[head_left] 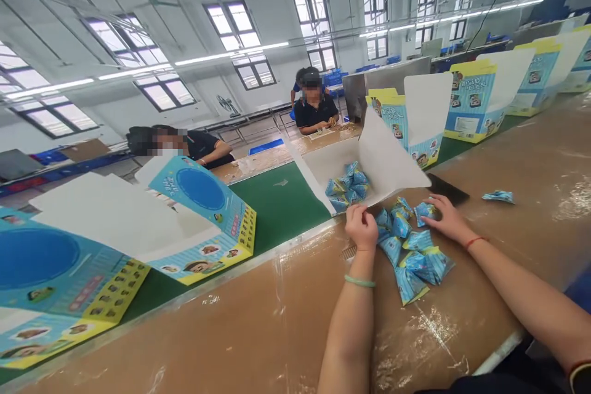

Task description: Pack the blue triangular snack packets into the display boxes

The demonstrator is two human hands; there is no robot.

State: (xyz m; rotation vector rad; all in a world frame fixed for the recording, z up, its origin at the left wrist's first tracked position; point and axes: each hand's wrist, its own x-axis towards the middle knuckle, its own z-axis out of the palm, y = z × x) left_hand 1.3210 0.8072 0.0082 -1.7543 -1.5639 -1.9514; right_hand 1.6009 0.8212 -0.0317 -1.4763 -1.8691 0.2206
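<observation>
My left hand [361, 228] is closed, its fingers curled at the front edge of an open white-lined carton [392, 163]. What those fingers hold, if anything, is hidden. Several small blue-and-yellow packets [347, 186] lie inside this carton. To the right, my right hand [446, 220] has thumb and fingers around one blue packet [423, 213] at the top of a loose pile. The other packets of the pile [418, 265] lie on the brown tabletop [286, 326] between my forearms.
A single packet [498, 197] lies farther right, beyond a flat black object [447, 189]. Open printed cartons stand in a row along the green conveyor belt [281, 200], including one at left [203, 221] and one at right [471, 101]. Two co-workers sit across the belt.
</observation>
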